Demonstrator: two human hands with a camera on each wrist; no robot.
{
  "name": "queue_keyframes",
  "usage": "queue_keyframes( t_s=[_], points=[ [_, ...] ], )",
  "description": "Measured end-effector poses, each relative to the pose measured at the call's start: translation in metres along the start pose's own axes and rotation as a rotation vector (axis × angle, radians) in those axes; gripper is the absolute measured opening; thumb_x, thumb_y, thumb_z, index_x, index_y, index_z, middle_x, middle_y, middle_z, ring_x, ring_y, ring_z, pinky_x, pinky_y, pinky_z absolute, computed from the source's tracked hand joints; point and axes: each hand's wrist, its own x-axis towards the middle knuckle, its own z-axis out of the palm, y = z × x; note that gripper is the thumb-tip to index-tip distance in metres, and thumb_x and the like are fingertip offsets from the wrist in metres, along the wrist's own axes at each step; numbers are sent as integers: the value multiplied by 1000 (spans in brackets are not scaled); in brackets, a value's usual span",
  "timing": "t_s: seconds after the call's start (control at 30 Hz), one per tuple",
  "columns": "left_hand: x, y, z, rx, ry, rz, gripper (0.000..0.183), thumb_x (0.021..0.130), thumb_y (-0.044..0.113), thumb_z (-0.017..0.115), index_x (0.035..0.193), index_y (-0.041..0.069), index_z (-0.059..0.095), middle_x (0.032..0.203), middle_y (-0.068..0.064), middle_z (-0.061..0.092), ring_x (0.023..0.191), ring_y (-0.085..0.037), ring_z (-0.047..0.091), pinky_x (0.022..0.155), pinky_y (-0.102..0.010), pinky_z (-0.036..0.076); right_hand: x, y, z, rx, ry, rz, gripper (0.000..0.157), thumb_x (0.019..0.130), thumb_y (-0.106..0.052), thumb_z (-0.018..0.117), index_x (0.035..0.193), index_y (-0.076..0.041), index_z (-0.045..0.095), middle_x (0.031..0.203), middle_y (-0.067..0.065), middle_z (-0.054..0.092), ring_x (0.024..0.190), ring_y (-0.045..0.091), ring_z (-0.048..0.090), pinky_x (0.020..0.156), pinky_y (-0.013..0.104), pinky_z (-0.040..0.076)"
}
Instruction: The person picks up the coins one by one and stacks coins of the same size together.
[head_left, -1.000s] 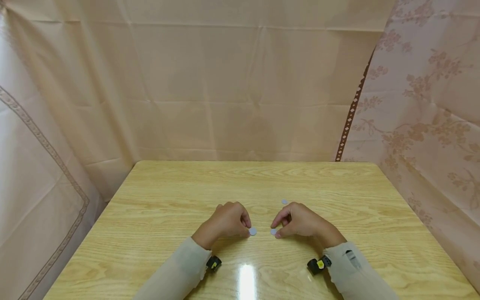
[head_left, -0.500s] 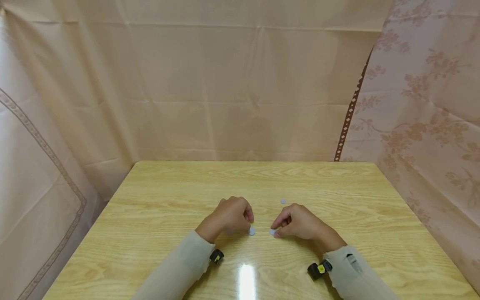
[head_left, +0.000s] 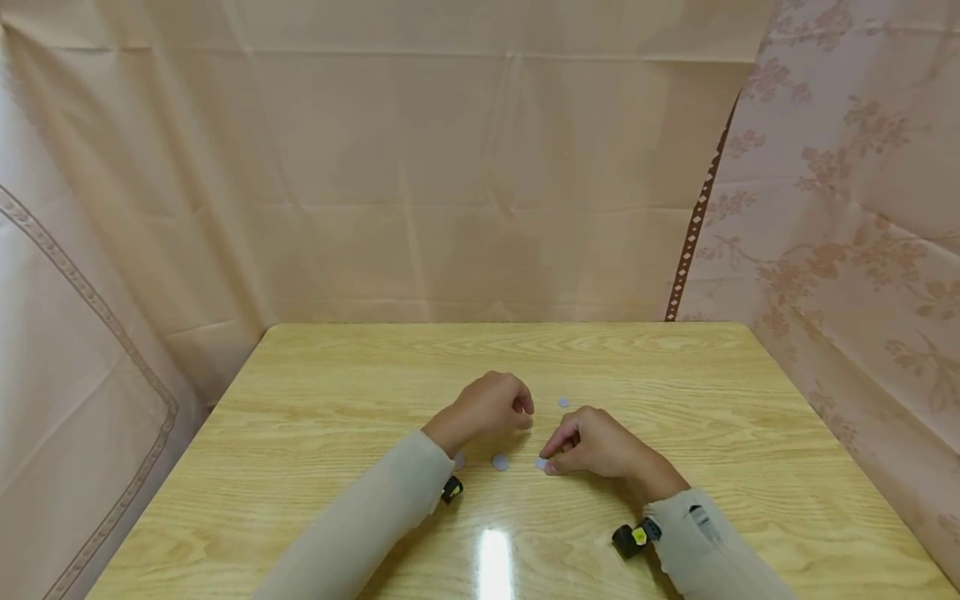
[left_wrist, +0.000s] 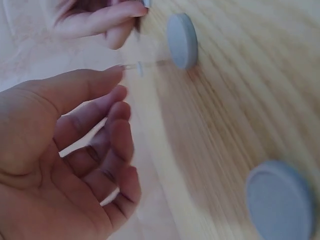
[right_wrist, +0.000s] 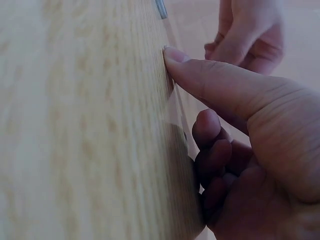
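My right hand [head_left: 600, 446] is low over the table, pinching a small grey round disc [head_left: 542, 463] by its edges between thumb and forefinger. The thumb hides most of that disc in the right wrist view. To its left lies a second grey disc [head_left: 500, 462], flat on the wood. A third disc [head_left: 459, 461] is partly covered by the left sleeve. Farther back sits another disc [head_left: 563, 402] by itself. My left hand [head_left: 491, 408] hovers above the table between the row and this far disc. Its fingers [left_wrist: 120, 132] are loosely bent, with nothing between them.
The pale wooden table [head_left: 360, 367] has a light reflection [head_left: 494, 562] near its front. Beige cloth [head_left: 450, 183] hangs behind it, and a flowered curtain [head_left: 847, 250] along the right. Black wrist cameras [head_left: 630, 540] stick out below the sleeves.
My left hand has let go of the middle disc, then lifted and moved right and away, uncovering a disc farther left. The right hand has stayed at its disc.
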Motion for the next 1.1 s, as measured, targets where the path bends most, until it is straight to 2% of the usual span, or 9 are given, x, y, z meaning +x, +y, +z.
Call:
queue_keyframes(
  t_s=[0.27,0.4,0.8,0.93,1.1],
  points=[
    [20,6,5,77,19,0,21,93,28,79,110,16,78,97,7,73,84,-7,65,74,-26,54,2,1,2,8,-4,-16,7,83,-24,88,90,-24,84,84,-3,68,71,11,58,60,22,47],
    [28,6,8,84,16,-12,23,92,30,80,111,17,78,98,9,74,86,-8,66,76,-28,56,3,1,3,5,-7,-29,7,84,-25,88,90,-23,84,84,-3,68,71,11,58,61,22,47],
    [52,20,15,44,-12,-29,29,93,28,79,119,16,77,107,6,76,92,-9,68,79,-28,57,3,5,2,-22,-1,-25,7,84,-28,88,89,-26,83,85,-5,71,72,12,58,62,23,47],
    [57,24,17,30,-11,-31,25,93,27,79,116,17,79,107,6,75,94,-10,68,80,-30,57,3,5,2,-4,-14,-24,7,84,-28,87,89,-26,83,83,-6,74,69,11,57,61,23,46],
    [67,29,23,97,8,-41,13,90,29,82,103,24,83,104,12,77,95,-9,68,75,-30,57,1,5,-1,3,-12,-26,7,84,-27,88,89,-25,84,84,-3,71,70,12,59,59,23,47]
  ],
)
